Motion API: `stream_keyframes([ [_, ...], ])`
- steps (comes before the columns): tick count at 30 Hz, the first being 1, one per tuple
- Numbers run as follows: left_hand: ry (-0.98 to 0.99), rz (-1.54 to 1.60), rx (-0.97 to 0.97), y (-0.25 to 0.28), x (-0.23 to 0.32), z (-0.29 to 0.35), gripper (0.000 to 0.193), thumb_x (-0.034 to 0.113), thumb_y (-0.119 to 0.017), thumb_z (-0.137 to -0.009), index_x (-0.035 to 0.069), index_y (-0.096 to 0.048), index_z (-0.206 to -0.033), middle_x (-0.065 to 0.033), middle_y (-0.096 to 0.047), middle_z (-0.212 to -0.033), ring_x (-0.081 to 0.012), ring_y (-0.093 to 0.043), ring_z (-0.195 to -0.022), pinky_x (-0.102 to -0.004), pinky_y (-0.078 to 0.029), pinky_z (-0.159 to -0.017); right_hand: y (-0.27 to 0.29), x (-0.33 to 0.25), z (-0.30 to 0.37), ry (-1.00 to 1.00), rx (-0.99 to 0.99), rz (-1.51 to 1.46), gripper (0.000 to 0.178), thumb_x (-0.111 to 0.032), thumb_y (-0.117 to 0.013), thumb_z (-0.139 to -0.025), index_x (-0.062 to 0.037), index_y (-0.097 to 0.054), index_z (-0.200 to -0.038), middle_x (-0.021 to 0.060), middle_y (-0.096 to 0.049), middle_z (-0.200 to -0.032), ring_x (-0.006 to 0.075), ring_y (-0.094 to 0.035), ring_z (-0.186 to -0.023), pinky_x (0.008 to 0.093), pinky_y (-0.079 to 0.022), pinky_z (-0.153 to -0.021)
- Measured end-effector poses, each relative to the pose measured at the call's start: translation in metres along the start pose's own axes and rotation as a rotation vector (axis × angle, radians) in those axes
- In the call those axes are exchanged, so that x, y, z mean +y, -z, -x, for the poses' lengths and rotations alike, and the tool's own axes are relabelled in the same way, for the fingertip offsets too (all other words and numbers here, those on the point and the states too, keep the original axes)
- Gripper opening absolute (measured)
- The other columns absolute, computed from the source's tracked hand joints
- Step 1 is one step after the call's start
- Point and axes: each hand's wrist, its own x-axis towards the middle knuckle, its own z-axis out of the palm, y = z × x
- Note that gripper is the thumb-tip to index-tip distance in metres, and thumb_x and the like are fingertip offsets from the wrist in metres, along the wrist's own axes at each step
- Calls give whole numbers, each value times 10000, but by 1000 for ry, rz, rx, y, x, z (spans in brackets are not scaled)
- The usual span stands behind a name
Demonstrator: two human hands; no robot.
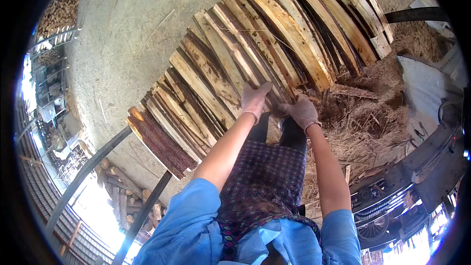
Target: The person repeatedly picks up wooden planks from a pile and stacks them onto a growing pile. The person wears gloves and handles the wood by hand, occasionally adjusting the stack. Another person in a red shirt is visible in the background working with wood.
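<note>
Long rough-sawn wooden slabs, some with dark bark, lie side by side in a slanting row in front of me. Both my hands wear pale knitted gloves. My left hand (254,99) is closed on a wooden slab (273,99) near its close end, thumb pointing right. My right hand (301,111) grips the end of that slab from the right side, fingers curled round the edge. The undersides of both hands are hidden. At the left end of the row rests a bark-covered slab (164,142).
Sawdust and bark shreds (358,122) cover the ground at right. Dark machinery with a wheel (373,223) stands at lower right, below a grey metal sheet (424,88). Cut logs (125,191) are piled at lower left, beyond dark posts (142,221). Concrete floor (132,34) stretches beyond the slabs.
</note>
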Motion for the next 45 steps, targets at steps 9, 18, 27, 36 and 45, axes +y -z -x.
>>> stream_keyframes([
  [9,143,558,-207,79,-5,20,669,38,-706,-872,51,-420,-1476,-110,-656,-1123,-229,-666,-982,-412,-612,-807,7,-16,45,269,-221,-366,666,-586,-765,-771,40,-706,-992,172,-728,-811,260,-735,-762,372,-570,-707],
  [18,103,649,-280,87,-14,28,696,279,-799,-878,-21,-502,-1431,-206,-560,-1440,-294,-624,-1223,-419,-537,-1017,-26,-38,72,361,-327,-776,877,-483,-738,-882,13,-386,-1513,192,-666,-1282,259,-654,-1170,371,-516,-983],
  [27,-74,297,-176,99,8,35,801,337,-868,-789,-25,-517,-1411,-167,-669,-1256,-297,-638,-1164,-389,-487,-1045,-45,-81,56,173,-367,-961,745,-444,-739,-887,37,-515,-1411,152,-678,-1168,212,-631,-1034,334,-535,-826],
  [36,-120,514,-367,93,-10,83,579,209,-759,-856,0,-549,-1353,-119,-687,-1177,-245,-692,-1021,-367,-585,-897,-24,-77,129,495,-71,-751,787,-280,-690,-830,-33,-370,-1505,257,-693,-1053,367,-708,-946,444,-547,-863],
  [45,-192,521,-654,50,21,164,650,181,-745,-847,12,-487,-1419,-96,-646,-1196,-229,-652,-1064,-350,-555,-924,27,-7,239,471,299,-385,957,-508,-695,-889,-24,-251,-1584,377,-595,-1235,499,-610,-1177,521,-507,-984],
])
